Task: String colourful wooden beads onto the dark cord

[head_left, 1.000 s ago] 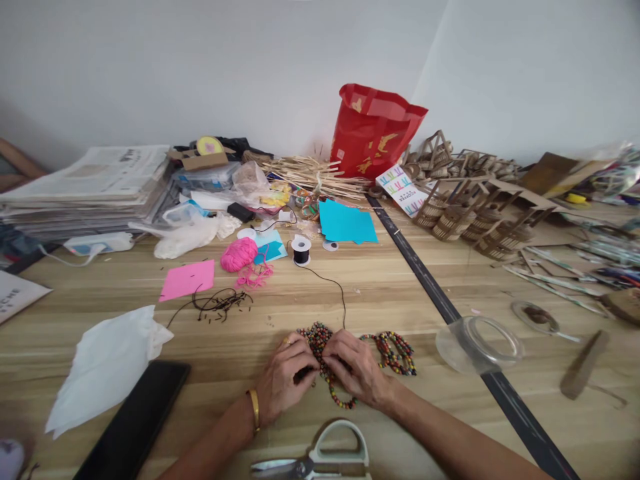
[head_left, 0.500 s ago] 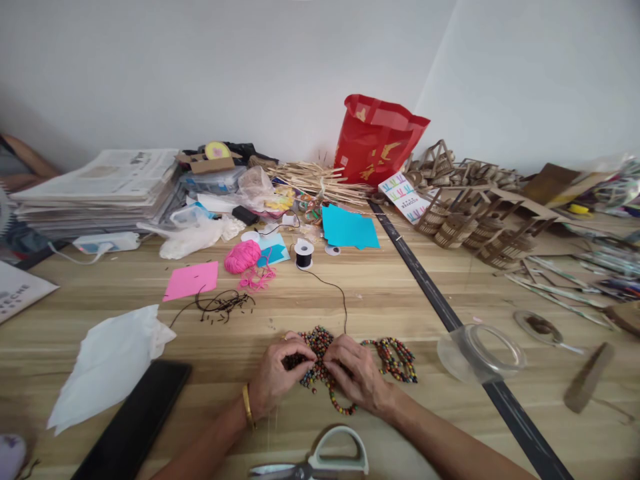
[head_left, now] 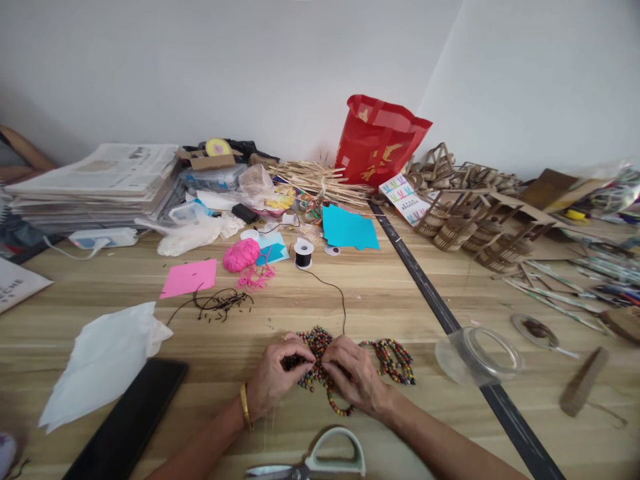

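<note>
Both hands [head_left: 320,377] pinching multicoloured beads [head_left: 317,341], scissors [head_left: 315,464] nearby

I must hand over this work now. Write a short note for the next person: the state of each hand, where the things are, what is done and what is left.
Left hand: fingers closed on the beaded strands, gold bangle at the wrist.
Right hand: pinching the same beads, touching the left.
Black thread runs from the hands up to its spool.
More finished-looking bead loops lie right of the hands.
Scissors lie at the near edge of the table.
Done: several strands are already strung.
Left: the thread is uncut, still joined to the spool.
</note>
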Demonstrator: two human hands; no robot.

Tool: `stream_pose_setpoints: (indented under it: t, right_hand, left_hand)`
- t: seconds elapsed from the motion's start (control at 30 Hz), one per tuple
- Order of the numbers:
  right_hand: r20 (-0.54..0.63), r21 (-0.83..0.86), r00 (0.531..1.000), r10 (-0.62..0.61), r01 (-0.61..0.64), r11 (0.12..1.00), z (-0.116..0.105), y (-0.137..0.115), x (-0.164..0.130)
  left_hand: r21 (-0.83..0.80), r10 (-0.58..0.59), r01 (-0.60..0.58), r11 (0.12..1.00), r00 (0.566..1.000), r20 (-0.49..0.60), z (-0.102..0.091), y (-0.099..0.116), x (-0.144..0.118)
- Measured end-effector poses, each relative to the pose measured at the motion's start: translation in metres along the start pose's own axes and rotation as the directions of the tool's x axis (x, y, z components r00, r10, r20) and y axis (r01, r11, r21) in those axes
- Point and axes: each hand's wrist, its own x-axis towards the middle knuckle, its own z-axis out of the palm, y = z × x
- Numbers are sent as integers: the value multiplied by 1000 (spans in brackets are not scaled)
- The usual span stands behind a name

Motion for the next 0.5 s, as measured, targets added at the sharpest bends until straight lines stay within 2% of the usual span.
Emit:
stream_pose_setpoints:
  t: [0.5]
  right_hand:
    - [26, 3, 1000, 1, -1, 1000, 2, 3, -3]
  left_hand:
    - [-13, 6, -5, 1000, 1000, 19, 0, 2, 0]
